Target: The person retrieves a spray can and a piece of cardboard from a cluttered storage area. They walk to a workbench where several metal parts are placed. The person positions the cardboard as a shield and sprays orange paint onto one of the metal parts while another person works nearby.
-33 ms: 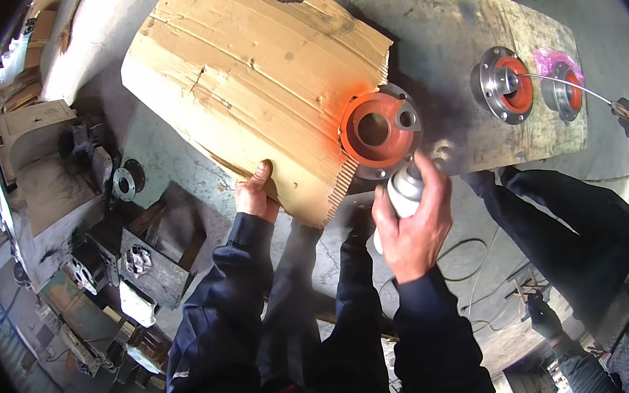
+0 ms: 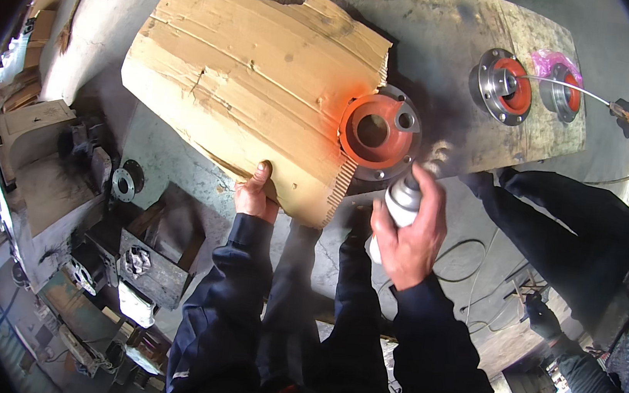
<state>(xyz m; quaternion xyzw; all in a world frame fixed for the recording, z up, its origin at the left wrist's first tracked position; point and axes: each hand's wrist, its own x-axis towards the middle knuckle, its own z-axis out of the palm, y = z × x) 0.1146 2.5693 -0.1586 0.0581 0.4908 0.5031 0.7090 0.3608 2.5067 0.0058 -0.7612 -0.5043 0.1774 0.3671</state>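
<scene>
Two hands engaged: right hand (image 2: 409, 234) wrapped closed around a spray can (image 2: 400, 203), nozzle toward the orange-coated flange hub (image 2: 378, 132) just beyond; left hand (image 2: 256, 194) grips the cardboard sheet (image 2: 250, 84) edge, apparently touching the hub.

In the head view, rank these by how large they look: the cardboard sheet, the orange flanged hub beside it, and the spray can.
1. cardboard sheet, by far the largest.
2. orange flanged hub.
3. spray can in the right hand; mostly covered and nearer the camera, so its place below the hub is unsure.
</scene>
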